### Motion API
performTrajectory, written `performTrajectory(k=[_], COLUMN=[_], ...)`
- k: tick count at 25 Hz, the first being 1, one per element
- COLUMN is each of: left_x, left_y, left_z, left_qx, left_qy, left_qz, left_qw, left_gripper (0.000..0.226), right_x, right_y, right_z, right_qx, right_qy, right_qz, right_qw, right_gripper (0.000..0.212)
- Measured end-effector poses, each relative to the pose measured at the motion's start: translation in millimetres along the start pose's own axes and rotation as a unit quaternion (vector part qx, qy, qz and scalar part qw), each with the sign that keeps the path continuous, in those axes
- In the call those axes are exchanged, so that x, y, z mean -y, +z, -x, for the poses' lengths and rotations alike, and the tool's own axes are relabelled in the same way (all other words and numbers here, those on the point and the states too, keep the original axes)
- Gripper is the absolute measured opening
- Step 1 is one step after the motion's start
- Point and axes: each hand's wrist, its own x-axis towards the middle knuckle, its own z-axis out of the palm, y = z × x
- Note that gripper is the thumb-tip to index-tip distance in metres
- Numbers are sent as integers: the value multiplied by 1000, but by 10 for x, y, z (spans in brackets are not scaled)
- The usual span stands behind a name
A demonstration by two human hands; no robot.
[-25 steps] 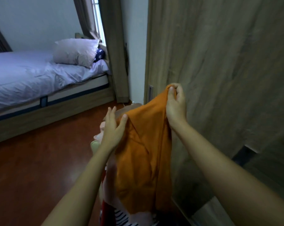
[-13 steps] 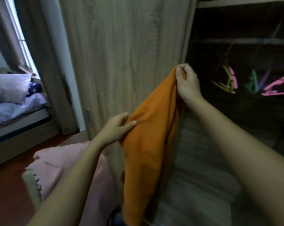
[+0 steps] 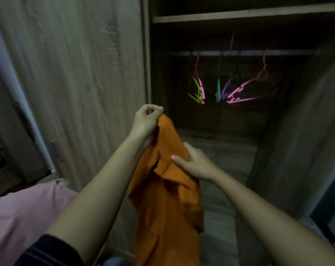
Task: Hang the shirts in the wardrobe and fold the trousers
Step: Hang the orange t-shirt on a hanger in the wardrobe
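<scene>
Head view: orange garment [image 3: 166,217] hangs bunched in front of the open wardrobe [image 3: 239,16], top edge pinched in the curled fingers of the left hand [image 3: 146,120]. The right hand [image 3: 196,165] grips a fold lower down, thumb laid across the fabric. Coloured hangers [image 3: 241,89] hang on the rail [image 3: 278,52] inside; pink cloth [image 3: 24,212] lies lower left, beside the wooden door [image 3: 76,73].

Orange garment [image 3: 162,208]: plain, crumpled, hanging lengthwise before the open wardrobe [image 3: 220,18]. The left hand [image 3: 146,120] pinches its top and the right hand [image 3: 197,166] grips it mid-length. Coloured plastic hangers [image 3: 239,91], all bare, hang from the wardrobe rail [image 3: 278,53].
</scene>
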Motion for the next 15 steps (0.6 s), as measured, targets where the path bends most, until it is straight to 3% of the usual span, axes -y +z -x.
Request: performTrajectory(k=[1, 4, 7, 9, 11, 13, 15], left_x=[6, 224, 494, 585, 514, 367, 189], left_y=[20, 17, 97, 190, 217, 263, 372], left_z=[28, 235, 608, 704, 674, 670, 713], left_qx=[22, 167, 291, 239, 168, 159, 139], left_qy=[-17, -28, 94, 181, 214, 257, 291], left_qz=[34, 30, -89, -141, -166, -168, -174], left_qw=[999, 985, 948, 944, 948, 938, 930], left_gripper=[8, 53, 68, 46, 15, 11, 10], right_x=[-55, -46, -5, 60, 47, -47, -89], right_y=[-35, -218, -431, -533, -639, -711, -757], right_z=[40, 43, -1, 71, 169, 288, 402], right_qx=[-32, -109, -109, -61, -17, 44, 87], right_qy=[14, 73, 95, 108, 123, 99, 65], right_qz=[-61, -307, -293, -245, -250, -270, -167], right_qw=[998, 942, 945, 962, 960, 957, 980], right_gripper=[37, 35, 44, 48, 56, 67, 73])
